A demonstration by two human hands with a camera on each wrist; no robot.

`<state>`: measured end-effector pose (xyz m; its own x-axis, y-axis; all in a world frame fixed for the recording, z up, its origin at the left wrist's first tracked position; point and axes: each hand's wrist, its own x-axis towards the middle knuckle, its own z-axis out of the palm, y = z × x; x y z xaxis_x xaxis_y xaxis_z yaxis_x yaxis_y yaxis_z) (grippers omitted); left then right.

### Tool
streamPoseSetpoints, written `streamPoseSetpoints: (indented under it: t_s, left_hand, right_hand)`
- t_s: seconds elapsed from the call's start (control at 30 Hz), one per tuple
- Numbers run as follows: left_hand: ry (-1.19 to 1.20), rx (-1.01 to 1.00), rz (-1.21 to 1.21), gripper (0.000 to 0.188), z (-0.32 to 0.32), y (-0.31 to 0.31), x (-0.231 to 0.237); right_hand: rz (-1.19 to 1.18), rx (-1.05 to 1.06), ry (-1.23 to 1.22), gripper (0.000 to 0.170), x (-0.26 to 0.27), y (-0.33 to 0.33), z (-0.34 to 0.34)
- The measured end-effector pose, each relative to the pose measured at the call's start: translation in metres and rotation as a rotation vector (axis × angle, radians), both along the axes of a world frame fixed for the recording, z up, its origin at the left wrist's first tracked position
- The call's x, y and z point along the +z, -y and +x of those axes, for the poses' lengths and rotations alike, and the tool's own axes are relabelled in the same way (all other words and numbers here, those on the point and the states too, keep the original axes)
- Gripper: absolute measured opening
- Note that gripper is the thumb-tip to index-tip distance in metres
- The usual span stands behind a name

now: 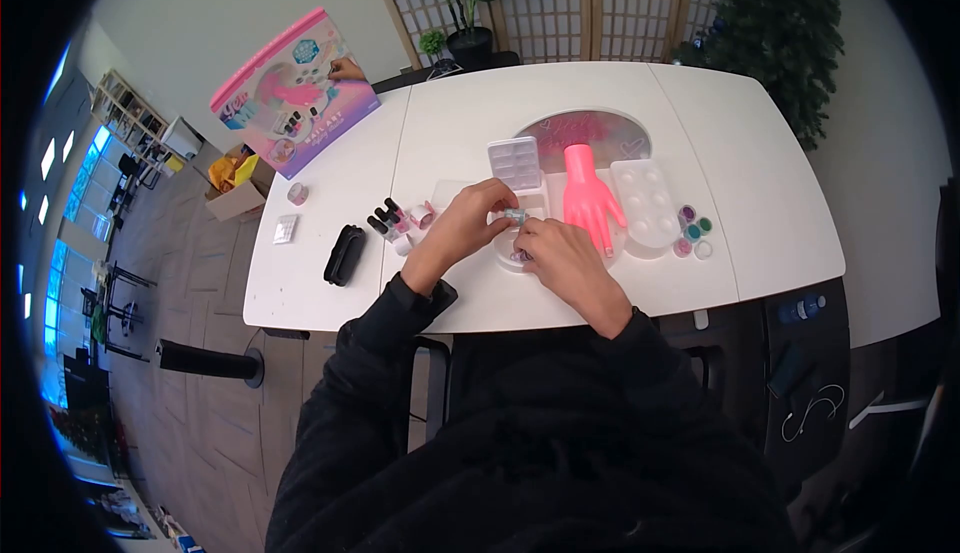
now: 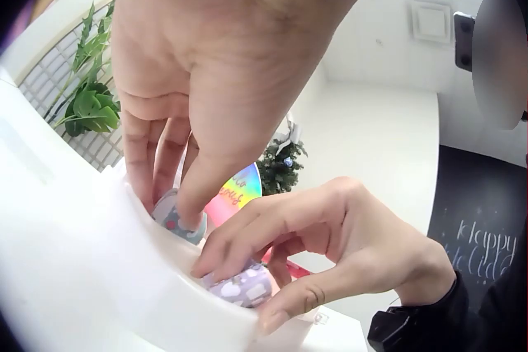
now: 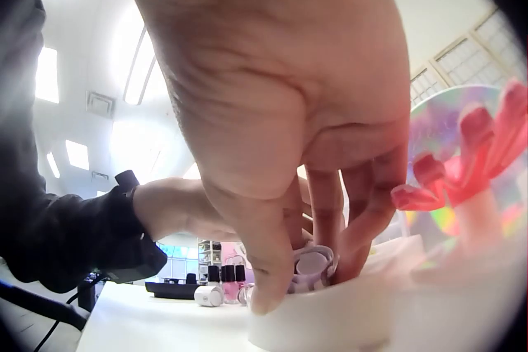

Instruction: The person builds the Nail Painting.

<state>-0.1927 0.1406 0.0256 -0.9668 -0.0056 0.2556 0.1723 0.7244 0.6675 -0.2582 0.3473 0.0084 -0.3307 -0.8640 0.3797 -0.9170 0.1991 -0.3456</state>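
My left hand (image 1: 468, 221) pinches a small roll with a pale blue-green pattern (image 1: 515, 215) over the white tray; in the left wrist view that roll (image 2: 180, 218) sits between thumb and fingertips. My right hand (image 1: 568, 261) is just beside it, thumb and fingers around a lilac patterned roll (image 2: 246, 286) at the tray's curved wall (image 2: 177, 286). In the right wrist view the lilac roll (image 3: 313, 263) shows between thumb and fingers. A pink model hand (image 1: 590, 198) stands on the tray to the right of both hands.
Nail polish bottles (image 1: 388, 217) and a black pouch (image 1: 345, 255) lie left of my hands. A white palette (image 1: 645, 203) and small coloured pots (image 1: 692, 231) are at the right. The pink and purple box (image 1: 297, 93) stands back left, and an oval mirror (image 1: 630, 138) behind the tray.
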Motion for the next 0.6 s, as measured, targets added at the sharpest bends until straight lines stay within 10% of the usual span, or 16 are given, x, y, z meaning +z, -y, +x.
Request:
streamPoseSetpoints:
  t_s: [0.17, 0.3, 0.47, 0.6]
  left_hand:
    - [-0.077, 0.066, -0.539, 0.028, 0.009, -0.005, 0.003]
    - [0.036, 0.047, -0.524, 0.036, 0.018, -0.004, 0.013]
    - [0.016, -0.121, 0.100, 0.047, 0.024, -0.013, 0.040]
    - [0.003, -0.179, 0.133, 0.052, 0.017, -0.027, 0.043]
  right_hand:
    - [-0.052, 0.010, 0.043, 0.020, 0.003, -0.003, -0.002]
    - [-0.168, -0.015, 0.205, 0.021, 0.012, -0.002, -0.006]
    - [-0.306, -0.031, 0.591, 0.036, 0.022, -0.007, -0.016]
    - [-0.352, -0.082, 0.660, 0.059, 0.021, -0.004, -0.018]
